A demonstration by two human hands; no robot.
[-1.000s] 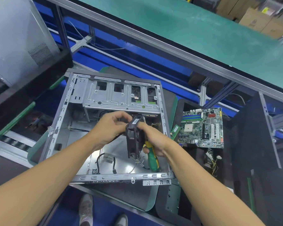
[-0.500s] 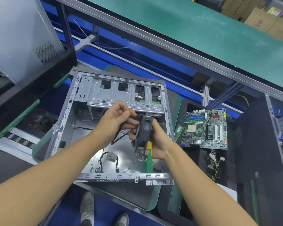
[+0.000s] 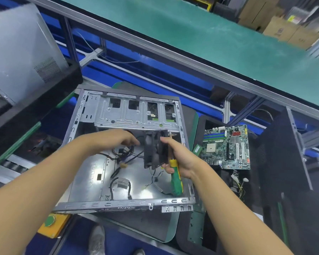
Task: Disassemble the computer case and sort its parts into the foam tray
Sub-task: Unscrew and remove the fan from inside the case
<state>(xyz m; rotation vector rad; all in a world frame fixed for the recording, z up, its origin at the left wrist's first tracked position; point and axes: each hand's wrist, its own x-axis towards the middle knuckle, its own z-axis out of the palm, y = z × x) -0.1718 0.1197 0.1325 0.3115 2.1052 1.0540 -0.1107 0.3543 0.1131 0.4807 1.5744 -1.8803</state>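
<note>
Our right hand [image 3: 182, 159] grips the black square fan [image 3: 155, 150] and green-yellow screwdriver [image 3: 176, 181] over the grey metal case [image 3: 118, 202]; whether our blurred left hand [image 3: 116, 139] holds anything, we cannot tell.

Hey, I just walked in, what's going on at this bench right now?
A person is stripping down an open computer case that lies on its side. Their right hand holds a black fan above the case, together with a green and yellow screwdriver. The left hand is at the fan's wires; whether it grips them is unclear. A motherboard already lies in the black foam tray to the right.
</note>
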